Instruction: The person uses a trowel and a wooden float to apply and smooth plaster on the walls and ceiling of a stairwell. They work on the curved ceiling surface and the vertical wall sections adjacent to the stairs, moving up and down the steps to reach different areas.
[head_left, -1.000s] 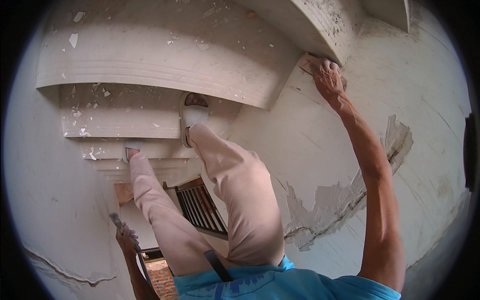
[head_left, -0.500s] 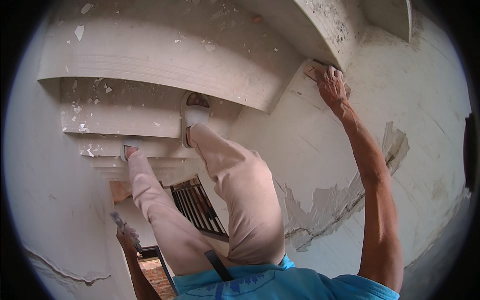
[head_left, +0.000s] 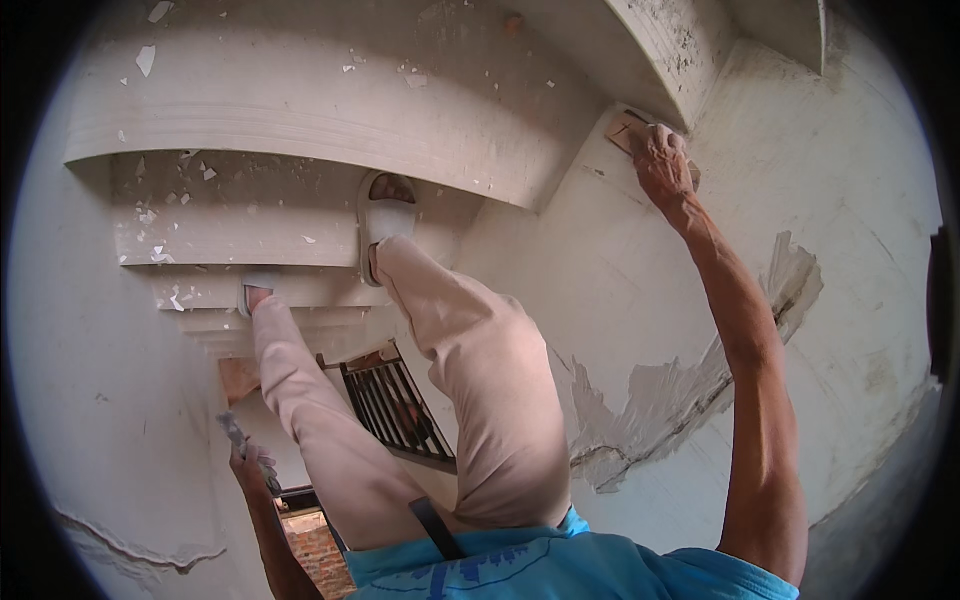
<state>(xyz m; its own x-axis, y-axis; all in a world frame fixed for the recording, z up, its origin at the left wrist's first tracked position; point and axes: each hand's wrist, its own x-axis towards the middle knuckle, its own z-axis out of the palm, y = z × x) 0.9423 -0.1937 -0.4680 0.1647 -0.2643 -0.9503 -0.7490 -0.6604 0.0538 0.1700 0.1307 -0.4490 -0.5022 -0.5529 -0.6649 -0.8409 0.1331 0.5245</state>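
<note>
My right hand (head_left: pixel 662 172) is closed over a flat tan rectangular pad (head_left: pixel 622 128) and presses it to the pale stairwell wall (head_left: pixel 610 260), just under the edge of a step. The hand covers most of the pad; its two ends show on either side. Low on the left, my left hand (head_left: pixel 247 468) is wrapped round a slim grey tool (head_left: pixel 232 428) whose kind I cannot make out. That hand hangs beside my leg, apart from the wall.
My sandalled feet stand on different steps of a staircase (head_left: pixel 300 110) strewn with white paint flakes. Peeling paint (head_left: pixel 650 405) runs along a crack in the right wall. A dark railing (head_left: pixel 398 410) and a doorway onto brick (head_left: pixel 318 550) lie below.
My right hand and the pad have shifted slightly along the wall, up and left. My left hand has moved slightly left with the tool still in it.
</note>
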